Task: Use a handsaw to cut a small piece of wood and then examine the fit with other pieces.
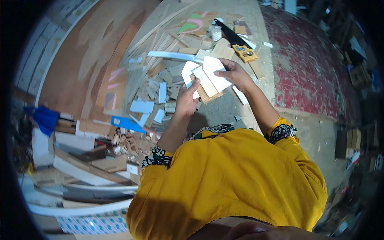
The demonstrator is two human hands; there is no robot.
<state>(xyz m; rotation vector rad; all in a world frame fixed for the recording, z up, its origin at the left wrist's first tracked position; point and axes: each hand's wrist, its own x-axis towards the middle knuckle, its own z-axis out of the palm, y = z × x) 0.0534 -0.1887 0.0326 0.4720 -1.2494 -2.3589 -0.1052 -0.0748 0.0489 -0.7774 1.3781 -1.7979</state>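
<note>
My L hand grips a loose stack of flat pcs, thumb on top: ridged tan pc, pale pc, white pc showing at its far L side. My R hand pinches a pointed white board, thumb on its face, overlapping the stack, so it's all btwn my hands. Beyond my R hand: handsaw w/ yellow handle. Past my L hand: long white strip. Out L of it: wood scraps, plus flat blue thing w/ cutout nearer me.

Fisheye head cam looks dn., v. close abv. yellow top.
</note>
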